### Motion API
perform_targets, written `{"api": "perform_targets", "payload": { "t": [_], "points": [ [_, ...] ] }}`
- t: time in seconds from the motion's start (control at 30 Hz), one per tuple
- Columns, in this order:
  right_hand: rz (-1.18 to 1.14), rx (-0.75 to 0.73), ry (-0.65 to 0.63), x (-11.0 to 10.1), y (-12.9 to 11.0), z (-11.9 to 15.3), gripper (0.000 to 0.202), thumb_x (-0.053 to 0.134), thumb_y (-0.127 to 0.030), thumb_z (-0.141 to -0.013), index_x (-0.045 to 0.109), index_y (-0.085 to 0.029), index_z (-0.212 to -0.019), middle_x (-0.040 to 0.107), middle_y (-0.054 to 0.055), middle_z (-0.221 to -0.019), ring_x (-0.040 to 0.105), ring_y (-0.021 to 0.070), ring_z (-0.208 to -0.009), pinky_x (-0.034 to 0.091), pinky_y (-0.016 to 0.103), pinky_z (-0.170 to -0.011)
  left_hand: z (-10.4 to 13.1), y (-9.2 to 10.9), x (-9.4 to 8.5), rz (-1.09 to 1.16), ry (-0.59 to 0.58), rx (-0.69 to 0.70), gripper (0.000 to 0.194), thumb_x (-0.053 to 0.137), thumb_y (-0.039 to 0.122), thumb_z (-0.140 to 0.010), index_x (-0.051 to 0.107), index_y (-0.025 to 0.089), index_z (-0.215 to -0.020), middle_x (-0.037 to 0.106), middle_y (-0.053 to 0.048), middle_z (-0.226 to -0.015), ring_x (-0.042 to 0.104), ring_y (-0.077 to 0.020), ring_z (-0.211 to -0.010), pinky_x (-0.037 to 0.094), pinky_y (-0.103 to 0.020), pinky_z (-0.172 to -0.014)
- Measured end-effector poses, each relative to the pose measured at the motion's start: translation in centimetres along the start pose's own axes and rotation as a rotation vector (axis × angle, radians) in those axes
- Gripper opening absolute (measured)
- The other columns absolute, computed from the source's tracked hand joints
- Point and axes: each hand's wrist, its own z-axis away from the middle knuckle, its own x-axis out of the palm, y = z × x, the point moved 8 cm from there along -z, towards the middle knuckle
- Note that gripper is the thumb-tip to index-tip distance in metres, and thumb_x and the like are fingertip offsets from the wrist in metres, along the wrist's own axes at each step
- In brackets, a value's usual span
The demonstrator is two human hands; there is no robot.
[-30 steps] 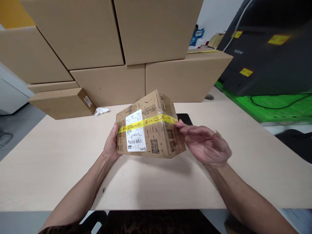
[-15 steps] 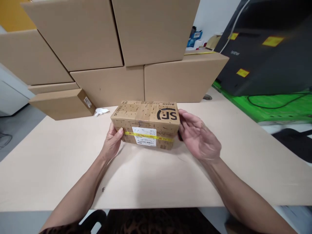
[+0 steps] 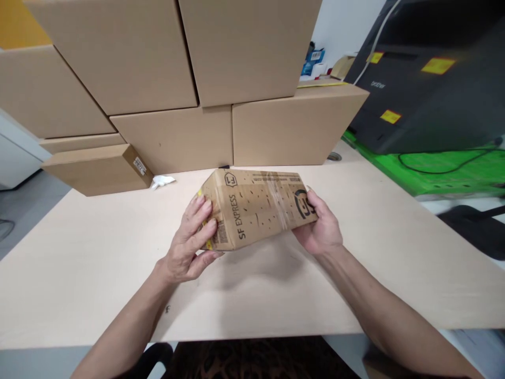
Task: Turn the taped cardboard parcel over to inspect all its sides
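Between my hands is a brown cardboard box (image 3: 262,205) printed with "SF EXPRESS" and dark flecks, with clear tape across its printed face. It is tilted, its printed face turned toward me and its left end showing some yellow tape. My left hand (image 3: 193,239) lies against that left end, fingers on the side and thumb near the lower edge. My right hand (image 3: 321,223) grips the right end, thumb on top by the black logo and fingers underneath, partly hidden. A shadow falls on the table (image 3: 256,300) below the box.
Large plain cartons (image 3: 272,131) are stacked along the back. A flatter box (image 3: 98,168) with a label leans at the left, beside a crumpled white scrap (image 3: 162,181). A dark machine (image 3: 426,95) with yellow stickers stands on a green surface (image 3: 434,168) at the right.
The box has turned and tipped, so its white label no longer shows and the printed face points at me. My right hand has closed on its right end; my left hand has shifted along the left end.
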Motion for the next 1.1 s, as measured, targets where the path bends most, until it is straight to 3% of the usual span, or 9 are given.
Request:
{"api": "perform_targets", "payload": {
  "t": [0.1,0.27,0.37,0.5,0.6,0.7,0.87,0.93,1.1],
  "points": [
    [-0.013,-0.006,-0.051,-0.1,0.2,-0.6,0.032,0.085,-0.049,-0.075,0.081,-0.033,-0.102,0.085,-0.001,-0.119,0.071,0.0348,-0.133,0.059,0.056,-0.111,0.3,-0.8,0.2,0.061,0.039,-0.055,0.052,0.093,0.034,-0.076,0.077,0.047,-0.124,0.065,0.001,-0.153,0.045,-0.0394,-0.158,0.015,-0.07,-0.136],
    [0.04,-0.093,-0.101,-0.8,-0.2,-1.7,0.025,0.078,-0.051,-0.082,0.081,-0.036,-0.102,0.085,-0.002,-0.114,0.07,0.0319,-0.133,0.056,0.056,-0.113,0.5,-1.3,0.8,0.296,0.197,-0.197,0.055,0.08,0.059,-0.089,0.066,0.046,-0.14,0.047,0.001,-0.171,0.031,-0.0369,-0.166,0.02,-0.067,-0.136],
    [0.071,-0.102,-0.093,-0.8,-0.1,-1.8,0.025,0.077,-0.055,-0.083,0.082,-0.036,-0.098,0.085,-0.002,-0.11,0.07,0.0309,-0.131,0.055,0.055,-0.112,0.8,-2.4,0.5,0.435,0.369,-0.348,0.042,0.075,0.063,-0.093,0.071,0.039,-0.126,0.056,-0.001,-0.163,0.039,-0.0316,-0.162,0.031,-0.058,-0.134],
    [0.194,-0.089,-0.169,0.7,0.1,-0.7,0.03,0.079,-0.054,-0.083,0.083,-0.034,-0.105,0.083,0.002,-0.121,0.07,0.0316,-0.131,0.053,0.054,-0.114,1.3,-4.6,0.3,0.52,0.515,-0.654,0.053,0.077,0.069,-0.088,0.069,0.03,-0.124,0.067,-0.005,-0.147,0.053,-0.0307,-0.149,0.046,-0.047,-0.124],
    [0.289,-0.015,-0.141,0.8,0.8,-0.1,0.034,0.083,-0.056,-0.081,0.083,-0.032,-0.105,0.084,0.003,-0.121,0.072,0.0321,-0.128,0.054,0.054,-0.112,1.2,-5.2,1.0,0.595,0.449,-0.795,0.052,0.076,0.064,-0.092,0.07,0.025,-0.126,0.071,-0.009,-0.142,0.055,-0.0334,-0.148,0.051,-0.045,-0.12],
    [0.279,-0.017,-0.117,0.3,1.0,-0.2,0.036,0.084,-0.061,-0.078,0.083,-0.034,-0.101,0.084,0.0,-0.121,0.07,0.0324,-0.131,0.056,0.053,-0.109,0.7,-4.7,1.1,0.597,0.347,-0.753,0.048,0.077,0.056,-0.093,0.072,0.026,-0.131,0.069,-0.009,-0.147,0.052,-0.0353,-0.152,0.048,-0.048,-0.124],
    [0.154,-0.07,-0.051,-0.8,0.7,-1.4,0.031,0.08,-0.056,-0.083,0.082,-0.036,-0.107,0.081,-0.004,-0.128,0.066,0.0291,-0.137,0.058,0.048,-0.109,0.2,-3.3,0.5,0.423,0.189,-0.57,0.063,0.088,0.04,-0.086,0.067,0.034,-0.145,0.04,-0.003,-0.177,0.019,-0.0336,-0.171,0.02,-0.051,-0.139],
    [0.14,-0.034,-0.027,-1.1,1.1,-1.8,0.03,0.081,-0.054,-0.082,0.083,-0.034,-0.106,0.082,-0.002,-0.126,0.067,0.0292,-0.136,0.058,0.048,-0.109,0.3,-3.5,0.5,0.398,0.147,-0.586,0.065,0.089,0.041,-0.085,0.067,0.037,-0.145,0.032,-0.002,-0.18,0.009,-0.034,-0.172,0.018,-0.054,-0.139],
    [0.184,0.002,0.015,-1.5,1.7,-1.9,0.032,0.089,-0.055,-0.072,0.085,-0.032,-0.095,0.084,-0.002,-0.121,0.066,0.0301,-0.136,0.05,0.048,-0.118,1.4,-5.3,1.1,0.519,0.187,-0.815,0.046,0.078,0.064,-0.089,0.077,0.026,-0.114,0.05,-0.012,-0.167,0.031,-0.0398,-0.165,0.04,-0.056,-0.127]
  ]
}}
